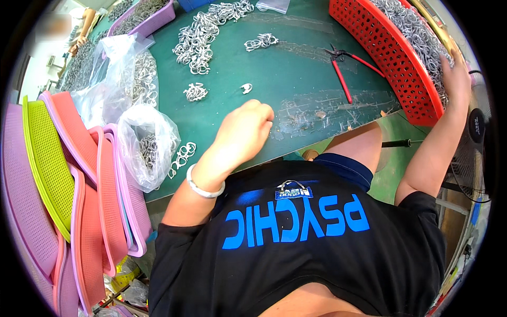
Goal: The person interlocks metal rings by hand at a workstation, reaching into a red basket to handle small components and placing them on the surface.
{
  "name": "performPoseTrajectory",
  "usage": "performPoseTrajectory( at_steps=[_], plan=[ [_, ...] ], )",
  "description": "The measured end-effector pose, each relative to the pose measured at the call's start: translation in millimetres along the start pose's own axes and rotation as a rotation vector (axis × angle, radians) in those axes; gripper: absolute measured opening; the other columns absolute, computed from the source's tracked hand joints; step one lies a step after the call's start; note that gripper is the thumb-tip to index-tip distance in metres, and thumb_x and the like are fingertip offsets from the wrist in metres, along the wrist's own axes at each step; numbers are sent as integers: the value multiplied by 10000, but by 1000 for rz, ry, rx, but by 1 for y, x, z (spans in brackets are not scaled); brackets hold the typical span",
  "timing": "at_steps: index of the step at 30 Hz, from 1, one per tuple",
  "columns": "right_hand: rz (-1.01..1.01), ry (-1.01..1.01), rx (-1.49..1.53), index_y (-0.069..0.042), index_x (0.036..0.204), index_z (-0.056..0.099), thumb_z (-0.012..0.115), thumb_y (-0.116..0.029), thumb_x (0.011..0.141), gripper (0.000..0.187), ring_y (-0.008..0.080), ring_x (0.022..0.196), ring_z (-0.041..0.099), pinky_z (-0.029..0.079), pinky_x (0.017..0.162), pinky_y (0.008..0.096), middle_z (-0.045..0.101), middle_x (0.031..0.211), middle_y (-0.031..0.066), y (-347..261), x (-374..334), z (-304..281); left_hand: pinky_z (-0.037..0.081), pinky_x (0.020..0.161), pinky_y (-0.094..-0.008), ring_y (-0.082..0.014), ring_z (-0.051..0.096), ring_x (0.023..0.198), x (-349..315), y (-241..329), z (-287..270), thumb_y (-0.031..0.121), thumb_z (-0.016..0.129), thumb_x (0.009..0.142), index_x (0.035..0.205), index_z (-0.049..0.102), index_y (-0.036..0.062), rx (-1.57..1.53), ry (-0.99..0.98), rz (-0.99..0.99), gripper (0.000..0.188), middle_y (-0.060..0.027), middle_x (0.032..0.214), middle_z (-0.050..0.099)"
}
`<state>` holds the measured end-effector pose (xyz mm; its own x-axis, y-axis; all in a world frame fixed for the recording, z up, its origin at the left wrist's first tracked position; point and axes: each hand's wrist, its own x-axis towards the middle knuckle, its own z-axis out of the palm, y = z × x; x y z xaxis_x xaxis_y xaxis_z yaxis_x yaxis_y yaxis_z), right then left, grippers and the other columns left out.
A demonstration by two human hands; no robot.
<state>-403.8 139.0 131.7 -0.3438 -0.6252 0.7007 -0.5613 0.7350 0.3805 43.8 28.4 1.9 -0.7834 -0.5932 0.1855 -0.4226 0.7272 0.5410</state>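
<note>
My left hand (245, 129) is curled closed over the near edge of the green table (227, 84), a white bangle on its wrist. Whatever its fingers may hold is hidden. Just beyond it lie a single silvery metal ring piece (246, 88) and a small cluster of metal rings (196, 92). My right hand (457, 79) is at the right side of a red perforated basket (401, 63), against the heap of grey metal rings (417, 34) inside. Its thumb and fingers are apart.
Red-handled pliers (340, 74) lie beside the basket. More linked rings (203, 37) are piled at the back. On the left stand plastic bags of rings (148, 148) and stacked colourful baskets (47, 164). A purple basket (158, 20) sits at the far left, and a fan (470, 169) at the right.
</note>
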Motion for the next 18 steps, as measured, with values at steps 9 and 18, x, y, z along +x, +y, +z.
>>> performPoseTrajectory(
  at_steps=[9, 18],
  plan=[
    [-598, -118, 1296, -26, 993, 578, 611, -29, 726, 269, 236, 841, 577, 467, 725, 294, 579, 919, 115, -193, -70, -94, 408, 574, -205, -77, 501, 621, -23, -34, -43, 48, 510, 803, 1071, 538, -15, -1030, 338, -543, 276, 2, 775, 545],
    [-875, -469, 1470, -78, 1079, 559, 653, -223, 723, 396, 315, 939, 527, 448, 796, 370, 499, 1061, 137, -289, -134, -120, 450, 629, -244, -161, 525, 746, -38, -56, -36, 49, 459, 827, 1068, 480, -40, -1653, 294, -475, 258, -95, 892, 530]
  ],
)
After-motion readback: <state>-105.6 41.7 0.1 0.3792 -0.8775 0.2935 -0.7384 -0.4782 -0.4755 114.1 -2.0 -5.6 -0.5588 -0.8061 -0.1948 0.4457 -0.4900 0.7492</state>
